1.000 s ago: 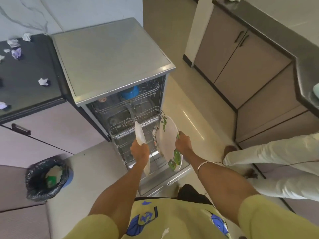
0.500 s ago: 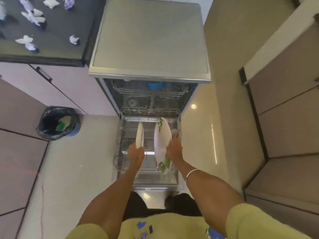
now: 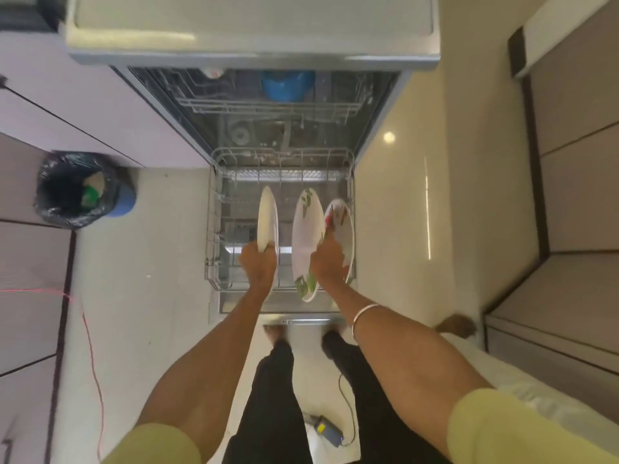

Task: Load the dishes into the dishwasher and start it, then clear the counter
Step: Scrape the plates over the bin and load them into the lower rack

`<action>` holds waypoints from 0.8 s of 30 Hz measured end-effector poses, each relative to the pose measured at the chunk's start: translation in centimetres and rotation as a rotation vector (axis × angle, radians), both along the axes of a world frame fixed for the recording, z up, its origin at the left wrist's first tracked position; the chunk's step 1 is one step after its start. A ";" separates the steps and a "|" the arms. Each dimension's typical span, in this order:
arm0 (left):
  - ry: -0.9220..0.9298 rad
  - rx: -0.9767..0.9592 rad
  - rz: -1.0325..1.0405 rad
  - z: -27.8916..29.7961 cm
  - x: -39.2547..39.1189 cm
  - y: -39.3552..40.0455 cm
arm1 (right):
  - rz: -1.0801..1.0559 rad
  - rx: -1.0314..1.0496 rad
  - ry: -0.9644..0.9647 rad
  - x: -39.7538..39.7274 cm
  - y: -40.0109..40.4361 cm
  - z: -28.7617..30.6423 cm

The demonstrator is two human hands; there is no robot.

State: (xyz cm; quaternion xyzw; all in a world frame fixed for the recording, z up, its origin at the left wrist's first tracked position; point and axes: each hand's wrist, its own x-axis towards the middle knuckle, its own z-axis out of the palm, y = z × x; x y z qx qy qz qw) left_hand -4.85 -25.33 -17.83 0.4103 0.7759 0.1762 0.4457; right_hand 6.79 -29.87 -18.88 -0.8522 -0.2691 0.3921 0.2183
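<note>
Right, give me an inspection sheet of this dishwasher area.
Surface: pale tiled floor; dishwasher open, lower rack pulled out.
Job's things: plain plate, leaf-pattern plate, red-pattern plate, all on edge over the rack; blue dish in upper rack.
Clutter: lined bin.
Hands: left hand grips plain plate; right hand holds both patterned plates.
Cables: red cord; black cord to device.
Surroundings: cabinets.
</note>
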 end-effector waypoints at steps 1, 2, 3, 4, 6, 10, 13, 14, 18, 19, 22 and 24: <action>0.011 0.011 -0.013 -1.2 -0.1 0.2 | -0.012 0.018 0.005 -0.3 0.4 -0.7; 0.023 0.018 -0.032 -2.4 -0.2 0.4 | -0.020 0.034 -0.001 -0.6 0.7 -1.6; 0.036 0.026 -0.054 -3.5 -0.4 0.4 | -0.023 0.030 -0.012 -1.0 1.0 -2.5; 0.049 0.038 -0.074 -4.4 -0.4 0.3 | -0.023 0.026 -0.024 -1.3 1.2 -3.4; 0.049 0.068 -0.115 -6.3 -0.4 0.2 | -0.037 -0.001 -0.052 -2.1 1.3 -5.8; 0.031 0.072 -0.058 -9.8 0.0 0.2 | -0.132 0.023 -0.037 -2.9 1.6 -8.8; 0.033 0.066 -0.042 -11.8 -0.4 0.6 | -0.178 0.069 -0.001 -3.2 2.1 -9.7; 0.028 0.053 -0.039 -12.1 -0.6 0.6 | -0.197 0.085 0.009 -3.4 2.3 -9.9; 0.070 0.052 -0.071 -13.3 -1.1 0.0 | -0.212 0.026 -0.014 -4.3 3.2 -11.2; 0.063 0.051 -0.103 -13.5 -1.0 -0.3 | -0.204 0.000 -0.022 -4.5 3.6 -11.6; 0.073 0.066 -0.183 -14.8 -0.8 -1.5 | -0.183 -0.076 -0.015 -5.0 4.3 -12.6; 0.086 0.075 -0.192 -15.5 -0.5 -2.1 | -0.166 -0.077 -0.023 -5.4 4.3 -12.9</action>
